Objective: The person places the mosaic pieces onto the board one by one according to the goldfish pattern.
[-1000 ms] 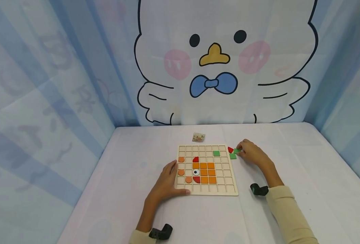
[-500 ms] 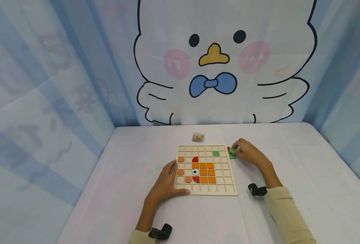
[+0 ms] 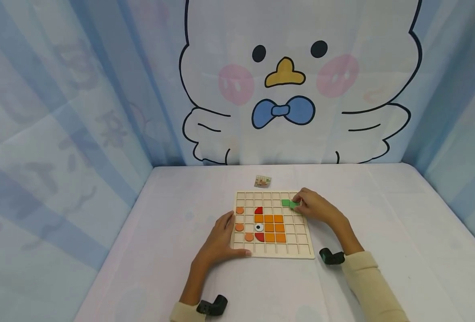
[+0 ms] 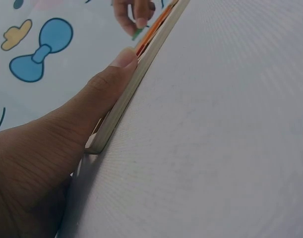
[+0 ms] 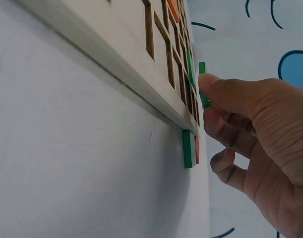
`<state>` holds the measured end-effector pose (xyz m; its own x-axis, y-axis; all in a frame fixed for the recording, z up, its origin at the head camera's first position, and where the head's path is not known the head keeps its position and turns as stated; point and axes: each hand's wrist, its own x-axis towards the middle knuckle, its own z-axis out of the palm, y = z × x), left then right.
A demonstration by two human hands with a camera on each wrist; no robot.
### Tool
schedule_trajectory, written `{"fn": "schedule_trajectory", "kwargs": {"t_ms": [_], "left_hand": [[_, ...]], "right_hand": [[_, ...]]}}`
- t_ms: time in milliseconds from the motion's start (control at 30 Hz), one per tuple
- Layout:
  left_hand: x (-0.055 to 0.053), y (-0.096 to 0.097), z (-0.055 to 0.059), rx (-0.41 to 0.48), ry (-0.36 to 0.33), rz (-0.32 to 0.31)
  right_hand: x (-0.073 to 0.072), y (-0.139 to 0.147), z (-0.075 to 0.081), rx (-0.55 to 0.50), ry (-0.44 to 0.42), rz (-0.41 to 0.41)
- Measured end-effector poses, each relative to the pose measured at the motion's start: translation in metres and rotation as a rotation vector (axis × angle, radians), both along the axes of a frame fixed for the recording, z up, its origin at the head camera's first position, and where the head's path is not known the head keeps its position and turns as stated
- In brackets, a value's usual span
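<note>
A wooden grid board (image 3: pixel 297 251) lies on the table, with orange squares (image 3: pixel 268 227), light orange discs (image 3: pixel 239 227), red quarter-round tiles (image 3: pixel 259 237) and an eye tile (image 3: pixel 258 227) in its cells. At its near left corner my left hand (image 3: pixel 218 241) holds it, thumb on the near edge, fingers along the left side. My right hand (image 3: pixel 317 206) pinches a green square tile (image 5: pixel 202 67) between thumb and fingertips, over the board's far right. Just left of that tile, another green square (image 3: pixel 285 202) sits in a cell.
In the right wrist view, a green tile (image 5: pixel 189 148) and a red tile (image 5: pixel 197 149) lie beside the board's right edge; my right hand hides them in the head view. A small patterned card (image 3: pixel 263 181) lies behind the board. A printed curtain (image 3: pixel 285 134) stands behind the table.
My right hand has picked up a green tile from the loose pieces and carried it left over the board. The left hand has stayed at the corner.
</note>
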<state>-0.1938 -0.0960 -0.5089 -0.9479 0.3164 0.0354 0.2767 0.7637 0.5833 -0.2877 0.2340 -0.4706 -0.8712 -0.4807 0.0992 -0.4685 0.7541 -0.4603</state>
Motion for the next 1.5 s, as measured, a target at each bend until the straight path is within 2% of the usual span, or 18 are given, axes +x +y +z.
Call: {"fn": "schedule_trajectory", "kwargs": {"t_ms": [267,467,767,1067,1500], "left_hand": [[-0.001,0.0,0.0,-0.01,-0.005,0.007],[-0.002,-0.001,-0.001,-0.014,-0.009,0.008],[-0.003,0.0,-0.001,-0.013,-0.006,0.009],[-0.003,-0.001,-0.002,0.011,-0.004,0.011],[-0.002,-0.001,-0.003,-0.011,-0.008,0.009]], "right_hand": [[0.006,-0.011,0.002,-0.008,-0.019,0.052],[0.007,-0.016,0.003,0.013,-0.023,0.058],[0.006,-0.018,0.005,0.035,0.017,0.094],[0.004,-0.02,0.008,0.046,0.002,0.085],[0.007,-0.021,0.005,0.019,-0.019,0.08]]}}
